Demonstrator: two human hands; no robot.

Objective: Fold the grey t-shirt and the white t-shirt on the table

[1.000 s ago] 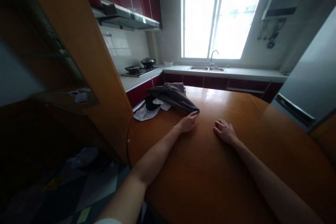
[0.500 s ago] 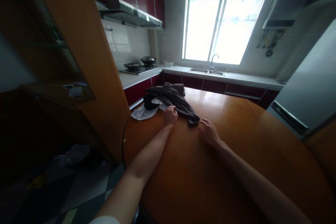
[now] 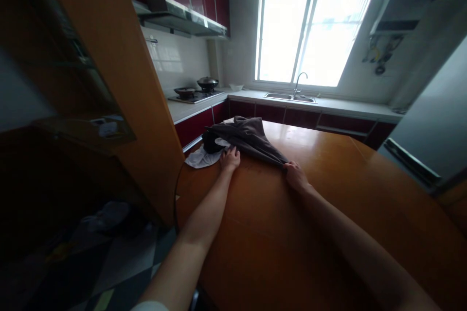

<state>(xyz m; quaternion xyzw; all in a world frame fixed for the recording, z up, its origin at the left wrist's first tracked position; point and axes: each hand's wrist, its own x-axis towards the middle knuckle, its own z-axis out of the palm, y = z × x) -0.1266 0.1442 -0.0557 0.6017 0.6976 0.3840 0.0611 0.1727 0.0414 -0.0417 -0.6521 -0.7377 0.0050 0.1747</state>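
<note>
A dark grey garment (image 3: 248, 137) lies crumpled at the far left of the brown wooden table (image 3: 310, 223). My right hand (image 3: 295, 175) pinches the garment's near corner, which is pulled taut toward me. My left hand (image 3: 230, 159) grips the garment's left edge, beside a white cloth (image 3: 202, 158) and a black item (image 3: 209, 142) half hidden under the grey fabric.
A tall wooden cabinet (image 3: 120, 87) stands close on the left. Behind the table runs a counter with a stove (image 3: 195, 95) and pots, a sink (image 3: 290, 97) under the window, and red cupboards. A grey fridge (image 3: 430, 131) stands at the right.
My left hand went from the garment's near corner to its left edge. My right hand slid forward from the bare table and took hold of the near corner, pulling the fabric taut.
</note>
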